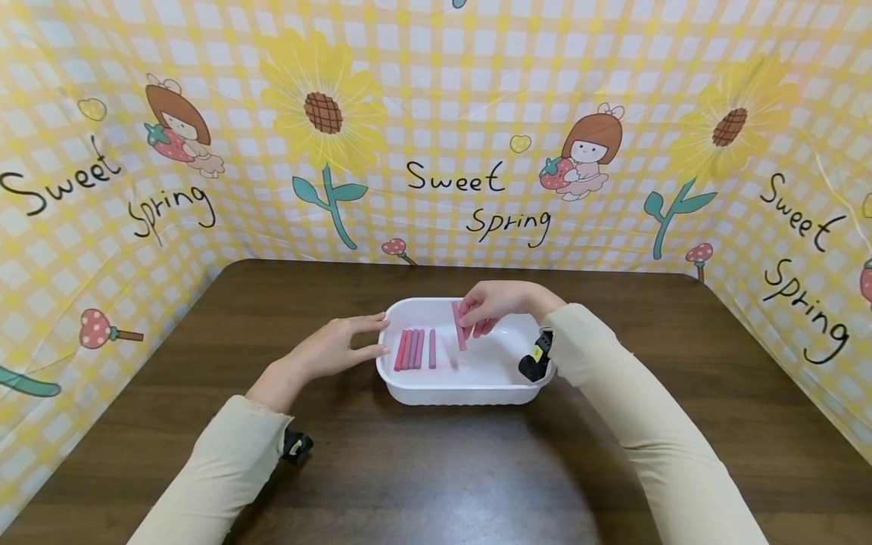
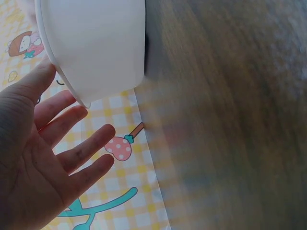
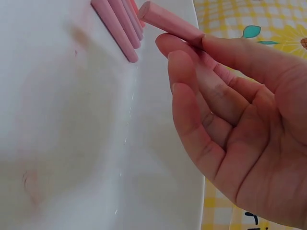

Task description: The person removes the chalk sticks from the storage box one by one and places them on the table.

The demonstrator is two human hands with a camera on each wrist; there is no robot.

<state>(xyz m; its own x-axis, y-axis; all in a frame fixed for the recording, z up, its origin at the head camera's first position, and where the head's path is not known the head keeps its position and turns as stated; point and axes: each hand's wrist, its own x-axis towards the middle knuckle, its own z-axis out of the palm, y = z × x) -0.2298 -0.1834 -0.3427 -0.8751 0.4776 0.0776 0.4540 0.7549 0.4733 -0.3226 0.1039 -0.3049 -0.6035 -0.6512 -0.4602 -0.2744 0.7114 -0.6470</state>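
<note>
My right hand (image 1: 485, 306) pinches a light pink chalk pastel stick (image 1: 459, 327) between thumb and fingers, holding it tilted above the white tray (image 1: 463, 395). The right wrist view shows the stick (image 3: 168, 21) in front of the thumb and index finger. Inside the tray's left part, several pink to red pastel sticks (image 1: 407, 350) lie side by side, with one mauve stick (image 1: 432, 349) slightly apart on their right. My left hand (image 1: 334, 344) rests its fingertips on the tray's left rim. In the left wrist view its fingers (image 2: 88, 151) are spread, with thumb and some fingertips at the rim.
The tray stands on a dark brown wooden table (image 1: 381, 469). Behind and beside the table hangs a yellow checked cloth (image 1: 436, 113) with printed sunflowers and lettering. A black wrist camera (image 1: 535, 362) hangs over the tray's right end. Faint pink smears (image 3: 31, 189) mark the tray floor.
</note>
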